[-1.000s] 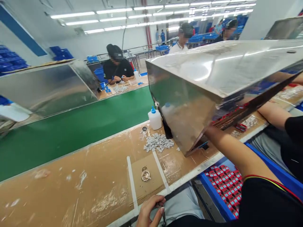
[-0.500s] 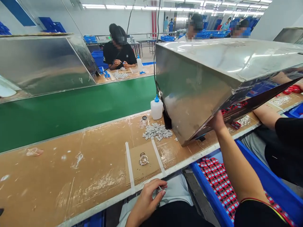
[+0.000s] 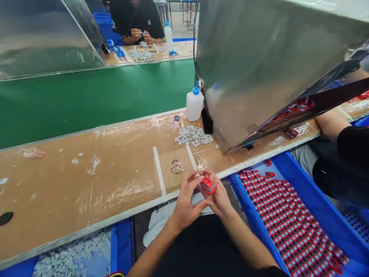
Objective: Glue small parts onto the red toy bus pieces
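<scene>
My right hand (image 3: 221,197) holds a small red-and-grey plastic case (image 3: 208,185) above my lap, just off the table's front edge. Curled around the left side of that case is my left hand (image 3: 186,201), index and middle fingertips against it and the thumb below. Anything smaller in the left fingers is hidden. Beyond my hands, a few metal rings (image 3: 176,167) lie on a taped-down cardboard square (image 3: 167,156). A pile of small grey flat pieces (image 3: 193,136) sits behind it, with a white squeeze bottle (image 3: 195,105) with a blue cap farther back.
A large sheet-metal hood (image 3: 259,73) stands on the right of the table, red parts beneath it. Below right, a blue bin (image 3: 314,186) holds rows of red cases. Another blue bin (image 3: 114,250) holds grey pieces. A green belt (image 3: 115,92) separates me from a person (image 3: 135,19) opposite.
My right hand has come back from under the hood with a red-and-grey case. My left hand has moved up to meet it. My view has tilted down.
</scene>
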`<state>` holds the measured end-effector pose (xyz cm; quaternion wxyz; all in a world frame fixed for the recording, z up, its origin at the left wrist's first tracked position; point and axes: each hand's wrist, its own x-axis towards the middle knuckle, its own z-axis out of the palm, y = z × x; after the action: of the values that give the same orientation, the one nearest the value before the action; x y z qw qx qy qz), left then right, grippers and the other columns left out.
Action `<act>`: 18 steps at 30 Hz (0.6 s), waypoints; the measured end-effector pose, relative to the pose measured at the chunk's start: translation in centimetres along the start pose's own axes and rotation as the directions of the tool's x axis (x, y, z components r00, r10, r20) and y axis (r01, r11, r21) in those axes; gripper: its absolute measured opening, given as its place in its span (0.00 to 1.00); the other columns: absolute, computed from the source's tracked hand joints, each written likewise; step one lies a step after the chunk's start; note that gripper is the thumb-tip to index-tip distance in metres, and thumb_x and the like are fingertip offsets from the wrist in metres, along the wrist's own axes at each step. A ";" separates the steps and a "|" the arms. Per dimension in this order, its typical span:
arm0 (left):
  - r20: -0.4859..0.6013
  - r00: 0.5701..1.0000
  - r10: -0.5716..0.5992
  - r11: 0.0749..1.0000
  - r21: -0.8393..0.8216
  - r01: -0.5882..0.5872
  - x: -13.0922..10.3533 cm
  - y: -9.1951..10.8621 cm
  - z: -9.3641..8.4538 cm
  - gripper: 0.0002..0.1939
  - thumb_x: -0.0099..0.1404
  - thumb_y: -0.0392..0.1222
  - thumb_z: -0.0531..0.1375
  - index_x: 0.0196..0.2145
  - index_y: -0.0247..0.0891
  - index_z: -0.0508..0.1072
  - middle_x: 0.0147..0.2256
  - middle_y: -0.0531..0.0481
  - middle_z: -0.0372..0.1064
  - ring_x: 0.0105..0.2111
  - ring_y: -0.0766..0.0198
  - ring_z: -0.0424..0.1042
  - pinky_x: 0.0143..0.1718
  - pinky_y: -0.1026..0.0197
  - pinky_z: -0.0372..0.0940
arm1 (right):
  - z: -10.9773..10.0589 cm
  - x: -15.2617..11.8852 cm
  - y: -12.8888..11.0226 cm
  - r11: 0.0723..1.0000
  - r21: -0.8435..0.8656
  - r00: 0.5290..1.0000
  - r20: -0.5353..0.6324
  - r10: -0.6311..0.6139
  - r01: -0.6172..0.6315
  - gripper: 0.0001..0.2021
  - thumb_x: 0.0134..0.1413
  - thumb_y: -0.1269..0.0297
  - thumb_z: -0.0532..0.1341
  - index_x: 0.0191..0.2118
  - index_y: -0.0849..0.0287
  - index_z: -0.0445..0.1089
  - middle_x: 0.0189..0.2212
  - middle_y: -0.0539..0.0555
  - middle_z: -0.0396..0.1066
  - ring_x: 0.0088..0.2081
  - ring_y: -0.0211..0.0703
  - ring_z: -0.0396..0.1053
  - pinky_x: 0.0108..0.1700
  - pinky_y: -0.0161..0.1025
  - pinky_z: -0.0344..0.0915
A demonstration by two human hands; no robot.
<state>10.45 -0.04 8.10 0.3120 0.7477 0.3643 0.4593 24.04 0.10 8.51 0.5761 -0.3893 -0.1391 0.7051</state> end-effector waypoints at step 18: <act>-0.100 0.992 0.083 0.982 0.177 -0.064 -1.3 -0.6 -3.6 0.16 0.67 0.31 0.61 0.51 0.44 0.72 0.50 0.41 0.70 0.48 0.52 0.73 0.47 0.49 0.72 | 4.1 -1.3 3.2 0.953 -0.083 0.941 0.154 0.300 -0.291 0.15 0.48 0.52 0.71 0.37 0.52 0.70 0.31 0.49 0.73 0.33 0.43 0.71 0.37 0.40 0.72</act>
<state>6.57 -0.35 8.40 0.2085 0.7593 0.3913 0.4763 18.93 -1.00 9.59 0.4386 -0.3629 -0.1470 0.8089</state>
